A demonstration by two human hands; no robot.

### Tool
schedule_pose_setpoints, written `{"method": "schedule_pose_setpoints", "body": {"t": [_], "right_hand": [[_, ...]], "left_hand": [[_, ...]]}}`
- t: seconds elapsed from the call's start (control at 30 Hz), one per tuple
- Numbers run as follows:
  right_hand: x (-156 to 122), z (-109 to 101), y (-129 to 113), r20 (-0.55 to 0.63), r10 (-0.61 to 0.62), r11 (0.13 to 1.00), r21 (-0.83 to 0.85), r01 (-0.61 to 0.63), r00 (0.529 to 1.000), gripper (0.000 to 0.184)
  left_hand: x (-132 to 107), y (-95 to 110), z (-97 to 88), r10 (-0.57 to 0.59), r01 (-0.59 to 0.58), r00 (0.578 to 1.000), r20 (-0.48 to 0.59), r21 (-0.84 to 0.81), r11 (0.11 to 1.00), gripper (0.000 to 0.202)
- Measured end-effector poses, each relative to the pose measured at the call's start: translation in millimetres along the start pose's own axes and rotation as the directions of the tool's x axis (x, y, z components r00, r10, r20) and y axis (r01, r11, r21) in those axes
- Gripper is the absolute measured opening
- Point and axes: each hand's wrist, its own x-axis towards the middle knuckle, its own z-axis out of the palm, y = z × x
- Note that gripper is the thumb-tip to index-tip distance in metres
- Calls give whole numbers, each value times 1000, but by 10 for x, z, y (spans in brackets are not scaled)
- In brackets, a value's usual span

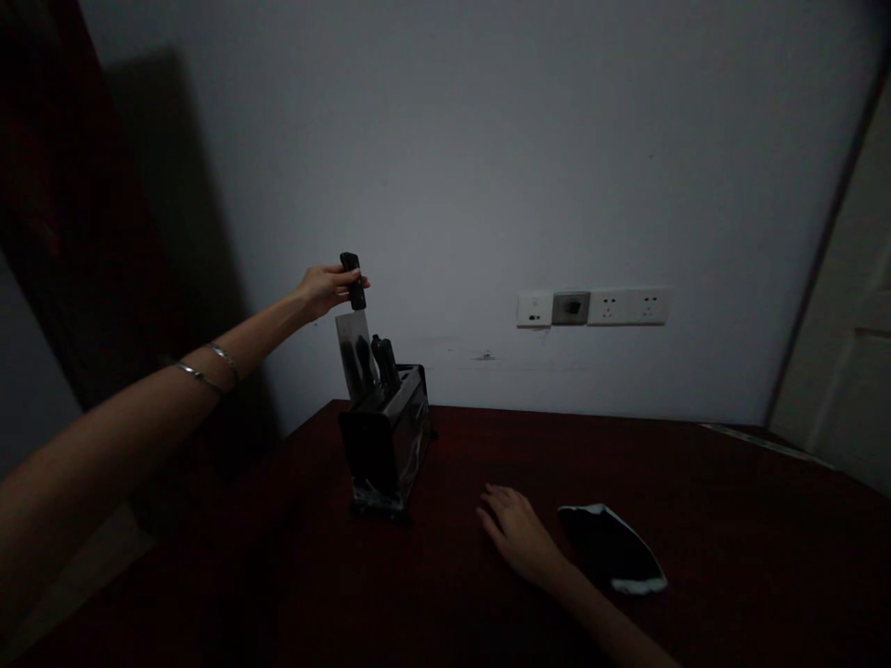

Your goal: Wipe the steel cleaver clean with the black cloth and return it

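My left hand [326,288] is closed around the black handle of a cleaver [353,339]. The cleaver stands nearly upright, its broad blade partly out of a black knife block [381,431]; the lower blade is hidden in the block. Other dark-handled knives [387,362] stick up from the same block, beside the blade. Palm down, my right hand [519,531] lies on the dark red table [487,455], to the right of the block, fingers stretched out and holding nothing. Close to its right lies a flat black item with a pale edge [609,543], perhaps folded cloth.
A pale wall [473,186] rises behind the table, carrying a row of sockets and switches [591,308]. At the far right stands a white panelled door [849,353]. Dark red drapery or furniture [90,232] fills the left side. The room is dim.
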Motion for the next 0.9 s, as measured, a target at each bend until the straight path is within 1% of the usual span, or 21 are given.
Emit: {"method": "schedule_pose_setpoints", "body": {"t": [0.23, 0.4, 0.57, 0.73, 0.9], "right_hand": [[-6, -22, -18, 1, 6, 1000, 3, -6, 1000, 46], [-20, -34, -25, -18, -4, 1000, 12, 4, 1000, 45], [-14, 2, 8, -19, -10, 1000, 21, 10, 1000, 45], [-11, 14, 16, -24, -10, 1000, 22, 10, 1000, 45], [-15, -7, -3, -7, -11, 1000, 0, 11, 1000, 45]], "left_hand": [[-39, -49, 12, -35, 35, 999, -5, -26, 999, 5], [-43, -120, -7, -51, 51, 999, 11, -46, 998, 5], [-78, -183, -6, -88, 88, 996, 14, -49, 995, 7], [-125, -257, -12, -89, 90, 996, 27, -49, 995, 9], [-169, -333, -24, -110, 112, 993, 35, -47, 993, 11]]}}
